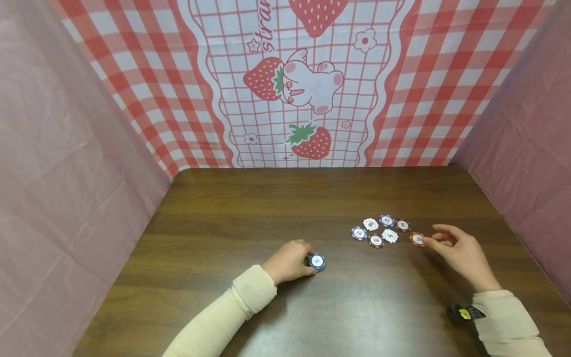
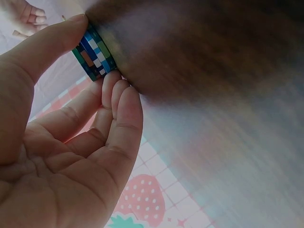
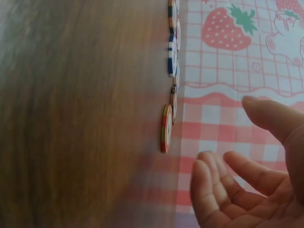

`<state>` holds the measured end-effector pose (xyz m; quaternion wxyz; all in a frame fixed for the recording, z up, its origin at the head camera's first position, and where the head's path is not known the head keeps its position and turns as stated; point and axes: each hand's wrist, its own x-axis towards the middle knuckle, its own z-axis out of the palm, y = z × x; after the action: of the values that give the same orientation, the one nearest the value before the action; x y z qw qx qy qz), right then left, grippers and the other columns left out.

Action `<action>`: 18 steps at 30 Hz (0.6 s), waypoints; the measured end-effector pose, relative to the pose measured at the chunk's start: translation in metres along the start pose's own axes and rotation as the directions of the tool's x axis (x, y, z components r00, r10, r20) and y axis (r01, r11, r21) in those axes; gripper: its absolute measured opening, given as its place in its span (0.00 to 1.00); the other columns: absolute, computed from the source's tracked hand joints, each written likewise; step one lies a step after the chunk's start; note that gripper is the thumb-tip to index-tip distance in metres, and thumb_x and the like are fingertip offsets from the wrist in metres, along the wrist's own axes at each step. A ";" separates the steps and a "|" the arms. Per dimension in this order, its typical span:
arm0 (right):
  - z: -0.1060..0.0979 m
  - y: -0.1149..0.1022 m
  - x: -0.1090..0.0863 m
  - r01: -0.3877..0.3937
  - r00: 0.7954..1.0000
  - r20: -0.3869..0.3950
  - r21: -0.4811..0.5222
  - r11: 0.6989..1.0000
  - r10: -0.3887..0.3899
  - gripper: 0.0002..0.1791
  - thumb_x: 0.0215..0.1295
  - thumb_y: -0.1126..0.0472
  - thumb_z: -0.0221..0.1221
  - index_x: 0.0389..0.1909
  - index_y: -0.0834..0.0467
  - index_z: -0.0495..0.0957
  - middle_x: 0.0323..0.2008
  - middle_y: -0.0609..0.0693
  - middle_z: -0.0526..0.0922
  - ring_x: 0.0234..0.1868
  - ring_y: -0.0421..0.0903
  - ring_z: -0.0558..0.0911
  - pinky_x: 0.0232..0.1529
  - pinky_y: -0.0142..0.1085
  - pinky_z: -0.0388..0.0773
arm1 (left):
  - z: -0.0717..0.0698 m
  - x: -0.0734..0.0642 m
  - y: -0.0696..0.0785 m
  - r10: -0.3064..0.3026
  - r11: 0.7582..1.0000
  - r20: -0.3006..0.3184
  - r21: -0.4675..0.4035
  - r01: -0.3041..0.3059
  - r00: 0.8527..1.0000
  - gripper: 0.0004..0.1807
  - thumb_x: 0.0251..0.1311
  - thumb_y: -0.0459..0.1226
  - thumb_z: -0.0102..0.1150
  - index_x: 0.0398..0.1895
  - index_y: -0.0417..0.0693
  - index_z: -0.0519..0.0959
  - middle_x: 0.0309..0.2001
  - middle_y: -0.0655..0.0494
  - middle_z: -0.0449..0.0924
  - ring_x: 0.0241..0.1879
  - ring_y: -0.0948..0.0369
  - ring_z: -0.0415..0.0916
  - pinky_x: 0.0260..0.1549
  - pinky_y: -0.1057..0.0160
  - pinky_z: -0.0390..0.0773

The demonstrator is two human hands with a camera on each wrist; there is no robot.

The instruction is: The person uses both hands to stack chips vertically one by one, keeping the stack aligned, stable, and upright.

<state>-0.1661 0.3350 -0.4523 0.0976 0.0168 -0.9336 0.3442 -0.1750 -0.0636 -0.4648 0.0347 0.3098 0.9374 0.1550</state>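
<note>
My left hand [image 1: 291, 260] pinches a short stack of poker chips [image 1: 317, 261] near the table's middle, its top chip blue with a white centre. In the left wrist view, thumb and fingertips grip the rims of the stack [image 2: 95, 52], which shows blue, green and white edges. On the right, my right hand [image 1: 464, 255] hovers with thumb and fingers spread apart, holding nothing. Its thumb overlaps a red poker chip [image 1: 417, 239] in the head view. The right wrist view shows that red chip [image 3: 166, 128] lying flat on the table, apart from the fingers.
Several loose chips lie grouped left of the red one, among them a white chip [image 1: 390, 235], a blue chip [image 1: 359, 233] and a dark chip [image 1: 403, 225]. The wooden table [image 1: 250, 203] meets a strawberry-print cloth [image 1: 312, 139] at the back. Pink cloths hang at both sides.
</note>
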 end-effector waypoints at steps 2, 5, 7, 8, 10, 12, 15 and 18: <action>-0.002 0.003 -0.001 -0.013 0.999 0.031 -0.019 1.000 0.014 0.30 0.63 0.51 0.64 0.57 0.70 0.73 0.39 0.62 0.84 0.29 0.19 0.71 0.29 0.22 0.69 | 0.000 0.000 0.000 0.000 1.000 -0.001 0.000 0.000 1.000 0.21 0.47 0.45 0.74 0.43 0.45 0.83 0.39 0.56 0.84 0.39 0.62 0.79 0.41 0.67 0.77; -0.004 0.007 -0.001 -0.030 0.997 0.066 -0.041 0.999 0.033 0.32 0.63 0.50 0.64 0.58 0.70 0.72 0.43 0.67 0.83 0.30 0.18 0.69 0.29 0.23 0.69 | 0.000 0.000 0.000 -0.002 1.000 0.001 -0.001 0.002 1.000 0.21 0.48 0.45 0.74 0.43 0.45 0.83 0.39 0.56 0.84 0.38 0.62 0.78 0.41 0.67 0.77; -0.005 0.010 -0.001 -0.041 0.995 0.084 -0.059 0.997 0.045 0.33 0.63 0.49 0.63 0.58 0.71 0.72 0.44 0.68 0.83 0.30 0.17 0.68 0.29 0.24 0.69 | 0.000 0.000 0.000 -0.003 1.000 0.003 -0.002 0.003 1.000 0.22 0.48 0.45 0.74 0.44 0.45 0.83 0.39 0.56 0.84 0.38 0.63 0.78 0.41 0.67 0.77; -0.006 0.011 -0.001 -0.045 0.994 0.096 -0.066 0.997 0.051 0.33 0.63 0.49 0.63 0.58 0.71 0.72 0.44 0.68 0.83 0.31 0.18 0.69 0.29 0.25 0.69 | 0.000 0.000 0.000 -0.003 1.000 0.003 -0.002 0.003 1.000 0.22 0.47 0.45 0.74 0.44 0.45 0.83 0.39 0.56 0.84 0.38 0.63 0.78 0.41 0.67 0.77; -0.006 0.013 -0.001 -0.053 0.990 0.123 -0.085 0.995 0.063 0.34 0.64 0.48 0.63 0.58 0.72 0.71 0.45 0.68 0.83 0.33 0.25 0.74 0.31 0.28 0.70 | 0.000 0.001 0.000 -0.004 1.000 0.005 -0.001 0.004 1.000 0.22 0.48 0.45 0.74 0.44 0.45 0.83 0.39 0.56 0.84 0.38 0.63 0.78 0.41 0.67 0.77; -0.006 0.015 -0.001 -0.054 0.987 0.145 -0.095 0.994 0.067 0.34 0.64 0.47 0.63 0.58 0.72 0.72 0.44 0.68 0.83 0.34 0.28 0.75 0.31 0.30 0.71 | 0.000 0.001 0.000 -0.004 1.000 0.006 0.000 0.004 1.000 0.22 0.48 0.46 0.74 0.44 0.45 0.83 0.38 0.56 0.83 0.38 0.63 0.78 0.41 0.67 0.77; -0.004 0.017 0.000 -0.043 0.985 0.160 -0.098 0.994 0.059 0.33 0.63 0.47 0.63 0.56 0.72 0.73 0.42 0.65 0.85 0.33 0.28 0.75 0.32 0.30 0.71 | 0.001 0.001 0.000 -0.003 1.000 0.005 0.001 0.003 1.000 0.22 0.48 0.45 0.74 0.44 0.45 0.83 0.38 0.56 0.83 0.38 0.63 0.78 0.41 0.67 0.77; -0.001 0.018 0.002 -0.030 0.986 0.162 -0.097 0.995 0.045 0.33 0.62 0.47 0.64 0.55 0.71 0.74 0.40 0.62 0.85 0.31 0.20 0.69 0.32 0.28 0.70 | 0.001 0.001 0.000 -0.003 1.000 0.005 0.002 0.003 1.000 0.22 0.48 0.46 0.74 0.44 0.45 0.83 0.38 0.56 0.83 0.38 0.63 0.78 0.41 0.67 0.77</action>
<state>-0.1699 0.3495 -0.4632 0.0147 0.0228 -0.9538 0.2991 -0.1754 -0.0627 -0.4654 0.0370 0.3088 0.9380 0.1531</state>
